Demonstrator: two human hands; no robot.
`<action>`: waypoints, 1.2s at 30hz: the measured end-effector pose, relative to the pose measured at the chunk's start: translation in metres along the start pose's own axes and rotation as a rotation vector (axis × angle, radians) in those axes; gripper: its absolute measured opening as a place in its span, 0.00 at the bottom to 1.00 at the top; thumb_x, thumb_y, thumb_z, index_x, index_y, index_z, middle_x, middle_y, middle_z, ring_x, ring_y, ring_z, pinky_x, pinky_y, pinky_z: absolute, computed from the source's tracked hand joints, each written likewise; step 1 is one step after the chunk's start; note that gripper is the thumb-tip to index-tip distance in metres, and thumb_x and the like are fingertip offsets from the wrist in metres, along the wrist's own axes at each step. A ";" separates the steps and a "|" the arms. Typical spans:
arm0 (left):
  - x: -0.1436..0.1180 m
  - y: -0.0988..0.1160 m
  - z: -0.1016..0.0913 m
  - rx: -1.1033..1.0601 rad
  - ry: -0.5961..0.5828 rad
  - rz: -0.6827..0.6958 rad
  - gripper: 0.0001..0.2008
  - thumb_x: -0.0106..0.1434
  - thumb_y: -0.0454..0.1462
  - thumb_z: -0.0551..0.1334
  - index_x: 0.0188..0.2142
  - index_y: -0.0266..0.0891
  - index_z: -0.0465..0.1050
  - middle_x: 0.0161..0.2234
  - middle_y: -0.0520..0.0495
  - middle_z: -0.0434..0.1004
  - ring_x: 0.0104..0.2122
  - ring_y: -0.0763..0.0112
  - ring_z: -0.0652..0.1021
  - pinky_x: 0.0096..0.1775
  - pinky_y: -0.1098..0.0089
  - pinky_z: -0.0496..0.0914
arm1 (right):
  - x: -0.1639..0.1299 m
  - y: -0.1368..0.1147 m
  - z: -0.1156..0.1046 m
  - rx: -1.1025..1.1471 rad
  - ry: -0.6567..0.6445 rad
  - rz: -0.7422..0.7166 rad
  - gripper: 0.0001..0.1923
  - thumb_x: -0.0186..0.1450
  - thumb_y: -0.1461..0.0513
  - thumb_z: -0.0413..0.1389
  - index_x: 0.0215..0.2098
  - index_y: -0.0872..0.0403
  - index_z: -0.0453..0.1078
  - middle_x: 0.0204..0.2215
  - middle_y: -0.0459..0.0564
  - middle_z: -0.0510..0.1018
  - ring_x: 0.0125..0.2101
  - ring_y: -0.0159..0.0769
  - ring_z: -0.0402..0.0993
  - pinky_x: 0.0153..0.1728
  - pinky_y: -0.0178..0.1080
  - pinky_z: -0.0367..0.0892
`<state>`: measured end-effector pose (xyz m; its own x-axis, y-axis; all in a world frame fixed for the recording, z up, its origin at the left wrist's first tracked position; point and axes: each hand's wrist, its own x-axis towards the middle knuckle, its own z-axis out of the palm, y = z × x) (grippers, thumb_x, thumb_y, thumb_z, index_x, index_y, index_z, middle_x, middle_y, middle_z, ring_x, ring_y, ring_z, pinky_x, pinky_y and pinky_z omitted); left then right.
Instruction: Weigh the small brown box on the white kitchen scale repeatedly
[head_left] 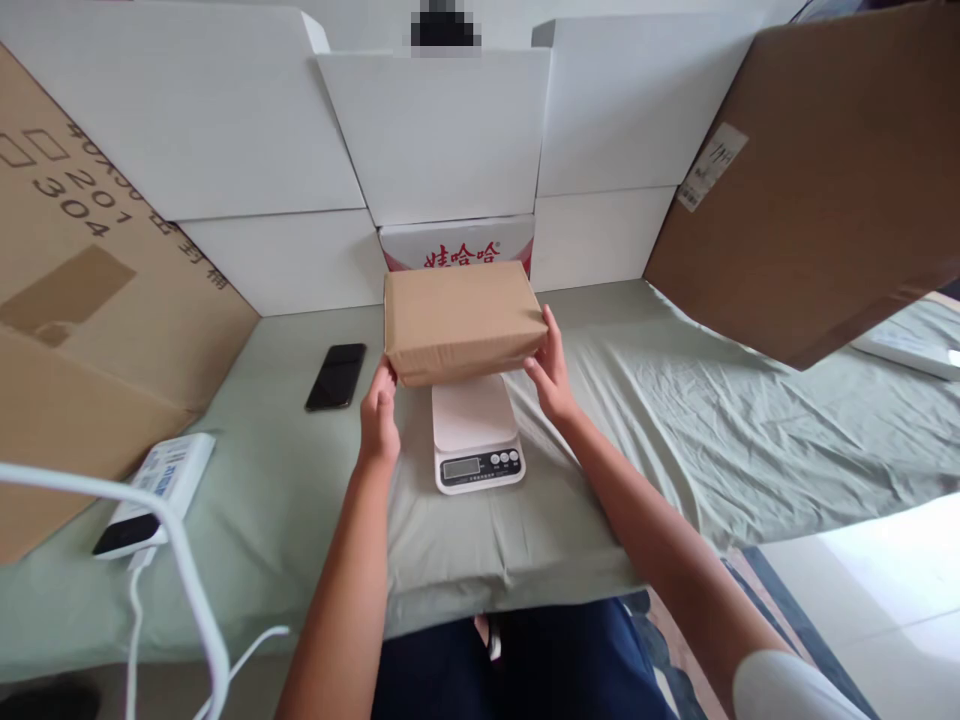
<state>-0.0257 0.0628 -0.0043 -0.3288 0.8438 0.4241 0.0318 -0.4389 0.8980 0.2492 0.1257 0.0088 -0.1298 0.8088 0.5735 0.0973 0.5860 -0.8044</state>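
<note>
Though wide, carton [465, 315] between hands [380, 422] [553, 378].

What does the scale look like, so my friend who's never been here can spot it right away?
Start at the pale green cloth, then find the brown box held between the left hand and right hand. The scale sits on the cloth, just below that box in the picture. Unlike the black phone, it's white, with three round buttons beside a small screen.

Box [463, 315] plain brown; scale [474, 415] white, panel [484, 466] black; sheet [285, 540] pale green; phone [336, 377] black.
</note>
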 end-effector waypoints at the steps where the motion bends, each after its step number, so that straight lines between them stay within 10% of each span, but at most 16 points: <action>1: -0.014 0.005 -0.004 -0.006 0.006 0.000 0.46 0.61 0.68 0.59 0.66 0.40 0.72 0.68 0.35 0.71 0.72 0.46 0.64 0.71 0.52 0.59 | -0.013 -0.005 -0.002 -0.014 -0.002 -0.013 0.47 0.68 0.35 0.51 0.78 0.36 0.39 0.78 0.46 0.50 0.75 0.54 0.55 0.70 0.59 0.64; 10: -0.097 0.004 -0.032 -0.007 0.055 -0.100 0.48 0.61 0.68 0.59 0.67 0.35 0.71 0.65 0.28 0.73 0.69 0.40 0.69 0.68 0.44 0.62 | -0.087 -0.022 -0.007 -0.088 -0.024 -0.053 0.42 0.73 0.42 0.52 0.78 0.41 0.43 0.75 0.54 0.56 0.74 0.55 0.54 0.70 0.60 0.62; 25: -0.096 0.007 -0.031 0.024 0.036 -0.119 0.49 0.62 0.67 0.59 0.70 0.37 0.66 0.70 0.29 0.66 0.70 0.41 0.66 0.69 0.46 0.61 | -0.083 -0.023 -0.005 -0.077 0.007 -0.044 0.38 0.72 0.43 0.53 0.76 0.36 0.47 0.72 0.55 0.60 0.72 0.55 0.59 0.67 0.61 0.65; 36: -0.088 0.020 -0.026 -0.033 0.100 0.012 0.41 0.66 0.64 0.56 0.71 0.49 0.65 0.74 0.40 0.61 0.73 0.49 0.61 0.71 0.52 0.57 | -0.060 -0.022 -0.027 0.113 0.340 0.105 0.38 0.71 0.42 0.48 0.76 0.34 0.43 0.68 0.56 0.63 0.67 0.59 0.69 0.61 0.62 0.70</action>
<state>-0.0212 -0.0282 -0.0262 -0.4213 0.8043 0.4190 0.0055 -0.4597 0.8880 0.2815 0.0656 -0.0038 0.2123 0.8452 0.4904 -0.0192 0.5054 -0.8627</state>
